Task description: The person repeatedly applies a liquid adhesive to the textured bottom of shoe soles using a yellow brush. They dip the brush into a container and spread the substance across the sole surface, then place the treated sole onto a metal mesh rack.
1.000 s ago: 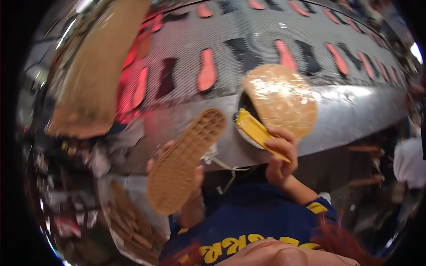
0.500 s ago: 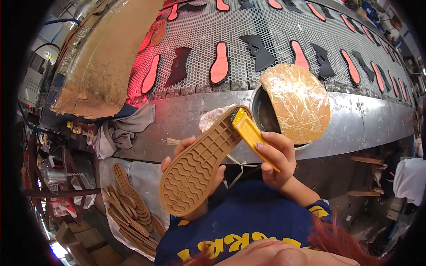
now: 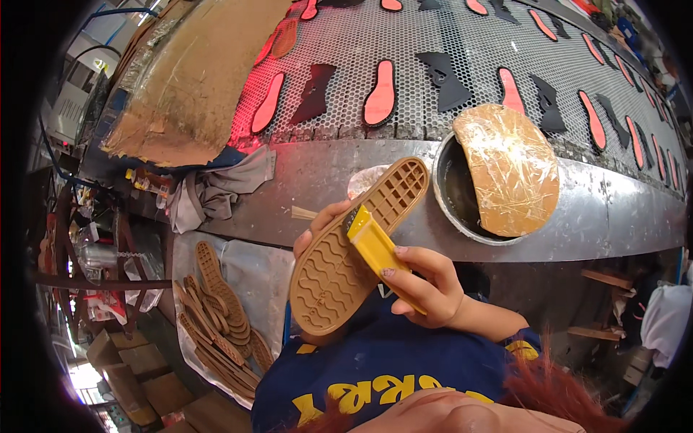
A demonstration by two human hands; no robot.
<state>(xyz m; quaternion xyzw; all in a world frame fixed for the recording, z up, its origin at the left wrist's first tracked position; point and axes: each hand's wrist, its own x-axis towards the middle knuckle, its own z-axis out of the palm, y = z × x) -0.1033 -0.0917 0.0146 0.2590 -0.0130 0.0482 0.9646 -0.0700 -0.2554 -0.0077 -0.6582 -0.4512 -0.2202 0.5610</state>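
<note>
Tan rubber shoe sole (image 3: 354, 249) sits mid-frame, tread up, your left hand (image 3: 321, 224) clamped under it; right hand (image 3: 426, 285) pinches yellow flat-handled brush (image 3: 375, 249) on it. Open glue pot (image 3: 462, 195) is just beside, upper right: a loose swing could knock it or smear glue onto the tread.

Shoe factory floor, seen from a worker's bench: a perforated metal conveyor (image 3: 462, 43) carried red and black insoles (image 3: 380, 94) under red lamp glow. A glue-stained pot w/ taped lid (image 3: 505, 169) sat in the steel ledge; tan rubber outsoles (image 3: 216, 310) lay stacked on plastic sheeting, beside rags (image 3: 216, 189) & cartons (image 3: 123, 361).
</note>
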